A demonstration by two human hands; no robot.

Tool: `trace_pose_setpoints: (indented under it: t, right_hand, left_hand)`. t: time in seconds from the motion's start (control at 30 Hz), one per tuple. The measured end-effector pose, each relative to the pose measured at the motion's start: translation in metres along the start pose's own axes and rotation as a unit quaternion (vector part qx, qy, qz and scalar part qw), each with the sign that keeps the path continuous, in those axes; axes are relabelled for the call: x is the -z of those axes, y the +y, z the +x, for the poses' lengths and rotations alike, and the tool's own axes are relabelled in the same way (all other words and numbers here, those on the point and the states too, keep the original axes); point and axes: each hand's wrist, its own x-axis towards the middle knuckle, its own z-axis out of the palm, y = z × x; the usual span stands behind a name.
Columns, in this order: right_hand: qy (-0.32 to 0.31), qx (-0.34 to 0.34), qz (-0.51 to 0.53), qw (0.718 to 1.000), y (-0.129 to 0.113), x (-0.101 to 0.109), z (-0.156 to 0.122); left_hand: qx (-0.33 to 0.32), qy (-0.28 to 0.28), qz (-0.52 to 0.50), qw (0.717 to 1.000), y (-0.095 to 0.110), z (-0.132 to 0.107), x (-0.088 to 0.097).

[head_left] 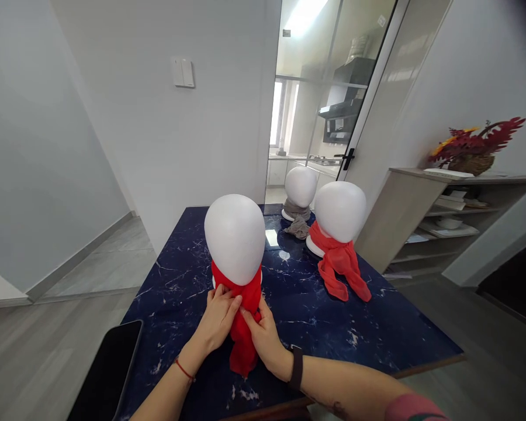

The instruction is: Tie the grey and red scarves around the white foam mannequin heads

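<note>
- Phone, lower left, on blue marble table.
- Left hand pinching red scarf (centre, below the white mannequin head).
- Right hand gripping the same scarf's knot.
- Second red-scarfed head, right of centre.

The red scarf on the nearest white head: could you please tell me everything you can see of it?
The red scarf looks like thin, soft, plain fabric. It is wrapped around the neck of the nearest white head, gathered at the front, and its ends hang in folds onto the dark blue marbled table. The left hand and right hand both pinch it at the front.
</note>
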Motion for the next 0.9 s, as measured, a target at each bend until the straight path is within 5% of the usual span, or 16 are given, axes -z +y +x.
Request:
trace_pose_setpoints:
  t: [0.2, 0.33, 0.47, 0.53, 0.63, 0.73, 0.8, 0.9]
  right_hand:
    - [-0.008, 0.056, -0.137, 0.989, 0.003, 0.006, 0.007]
    - [0.014, 0.031, -0.179, 0.983, 0.003, 0.010, 0.006]
    - [0.021, -0.020, -0.139, 0.990, 0.001, 0.010, 0.006]
    - [0.020, -0.035, -0.091, 0.995, 0.002, 0.010, 0.009]
    - [0.029, -0.054, -0.020, 0.998, 0.003, 0.009, 0.014]
    - [0.021, -0.070, 0.032, 0.997, 0.004, 0.006, 0.015]
    - [0.002, -0.072, 0.047, 0.996, 0.003, 0.004, 0.015]
    - [-0.014, -0.045, 0.007, 0.999, 0.000, 0.004, 0.015]
  left_hand:
    - [-0.045, 0.018, -0.028, 0.998, -0.003, 0.001, 0.004]
    - [-0.049, 0.069, -0.062, 0.995, -0.004, -0.001, 0.005]
    - [0.050, 0.204, -0.109, 0.972, -0.011, -0.005, 0.007]
    - [0.141, 0.229, -0.161, 0.950, -0.017, -0.009, 0.010]
    - [0.265, 0.118, -0.364, 0.885, -0.019, -0.017, 0.011]
    - [0.284, 0.019, -0.528, 0.800, -0.013, -0.025, 0.006]
    - [0.258, -0.002, -0.553, 0.792, -0.009, -0.027, 0.001]
    - [0.232, -0.006, -0.490, 0.840, -0.016, -0.025, 0.000]
